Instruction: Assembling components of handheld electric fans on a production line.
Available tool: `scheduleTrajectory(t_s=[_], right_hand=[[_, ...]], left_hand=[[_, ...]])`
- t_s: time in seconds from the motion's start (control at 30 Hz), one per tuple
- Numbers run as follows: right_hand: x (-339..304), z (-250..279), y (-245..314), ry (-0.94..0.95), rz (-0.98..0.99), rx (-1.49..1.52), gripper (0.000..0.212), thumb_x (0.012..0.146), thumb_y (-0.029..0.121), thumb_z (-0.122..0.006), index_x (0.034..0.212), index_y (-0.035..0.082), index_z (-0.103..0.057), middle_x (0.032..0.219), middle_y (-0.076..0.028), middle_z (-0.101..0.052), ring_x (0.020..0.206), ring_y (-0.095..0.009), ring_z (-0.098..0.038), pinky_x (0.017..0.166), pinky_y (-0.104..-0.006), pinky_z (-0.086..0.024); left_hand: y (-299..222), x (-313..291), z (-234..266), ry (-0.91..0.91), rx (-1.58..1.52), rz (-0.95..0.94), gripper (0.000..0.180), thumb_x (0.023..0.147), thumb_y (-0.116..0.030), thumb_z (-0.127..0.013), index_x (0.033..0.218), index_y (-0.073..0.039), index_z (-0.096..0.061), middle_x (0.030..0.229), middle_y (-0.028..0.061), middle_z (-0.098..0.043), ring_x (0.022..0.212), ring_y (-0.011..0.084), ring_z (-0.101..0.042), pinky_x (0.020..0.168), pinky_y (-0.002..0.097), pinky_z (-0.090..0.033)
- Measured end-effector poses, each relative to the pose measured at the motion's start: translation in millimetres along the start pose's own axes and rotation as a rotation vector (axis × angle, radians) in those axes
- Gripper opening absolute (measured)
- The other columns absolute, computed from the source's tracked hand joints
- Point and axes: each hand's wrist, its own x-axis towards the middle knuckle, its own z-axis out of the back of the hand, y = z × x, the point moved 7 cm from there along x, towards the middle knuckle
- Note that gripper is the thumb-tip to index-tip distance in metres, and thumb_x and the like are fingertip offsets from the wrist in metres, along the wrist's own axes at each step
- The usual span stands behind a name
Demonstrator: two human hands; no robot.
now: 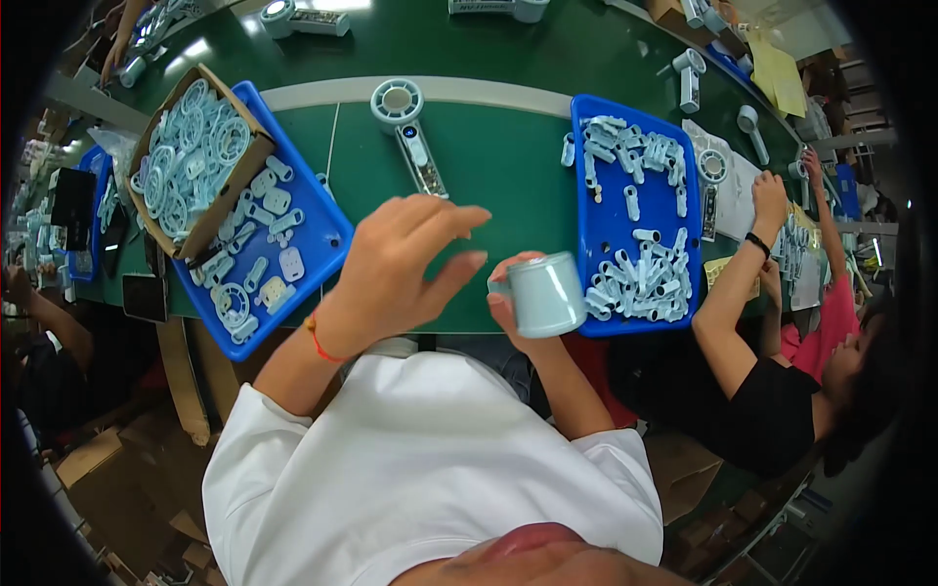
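Observation:
My right hand [518, 303] is closed around the left side of a pale blue mug [549, 295] with a glossy wall, held near the table's front edge. To its left, my left hand [396, 264] hovers with thumb and fingers apart and nothing between them. Just beyond its fingertips lies a handheld fan body [415, 146]. That fan has a round ring head, and its opened handle shows inner parts.
At left a blue tray [337, 239] bears small pale parts and a cardboard box [256, 156] of ring-shaped grilles. A second blue tray [606, 220] at right contains many small pale clips. Past it, a co-worker's arm [723, 303] rests by the table.

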Motion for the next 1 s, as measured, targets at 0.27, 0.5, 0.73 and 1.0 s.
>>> scheduleTrajectory(t_s=[0.27, 0.5, 0.73, 1.0], right_hand=[[-10, -3, -24, 0.083, 0.179, -0.25, 0.04, 0.07, 0.009, -0.071, 0.102, 0.005, -0.047, 0.091, -0.009, -0.057, 0.08, -0.019, -0.056, 0.067, -0.0263, -0.046], [-21, 4, -76, 0.029, -0.351, 0.453, 0.042, 0.065, -0.001, -0.073, 0.101, 0.005, -0.051, 0.099, -0.012, -0.055, 0.086, -0.02, -0.057, 0.072, -0.028, -0.049], [-9, -7, -1, 0.201, 0.42, -0.348, 0.049, 0.07, 0.0, -0.07, 0.11, 0.007, -0.042, 0.095, -0.014, -0.055, 0.085, -0.023, -0.057, 0.072, -0.0304, -0.048], [-7, 0, -6, 0.162, 0.397, -0.269, 0.044, 0.074, 0.002, -0.068, 0.109, 0.008, -0.044, 0.094, -0.012, -0.056, 0.083, -0.021, -0.058, 0.071, -0.0304, -0.048]], left_hand=[[173, 206, -80, 0.146, 0.587, -0.006, 0.05, 0.078, -0.02, -0.062, 0.125, -0.012, -0.046, 0.128, 0.0112, -0.046, 0.118, 0.0305, -0.043, 0.092, 0.0427, -0.039], [234, 261, -121, 0.291, 0.836, 0.297, 0.061, 0.08, -0.032, -0.062, 0.132, -0.013, -0.037, 0.134, 0.0109, -0.044, 0.122, 0.0318, -0.043, 0.097, 0.0514, -0.033], [150, 210, -140, 0.336, 0.548, 0.258, 0.065, 0.071, -0.02, -0.059, 0.128, 0.003, -0.035, 0.077, 0.0184, -0.065, 0.072, 0.0349, -0.064, 0.062, 0.0446, -0.051], [116, 185, -120, 0.378, 0.664, 0.176, 0.083, 0.075, -0.062, -0.054, 0.13, -0.002, -0.039, 0.083, 0.0147, -0.066, 0.081, 0.0329, -0.064, 0.071, 0.0415, -0.048]])
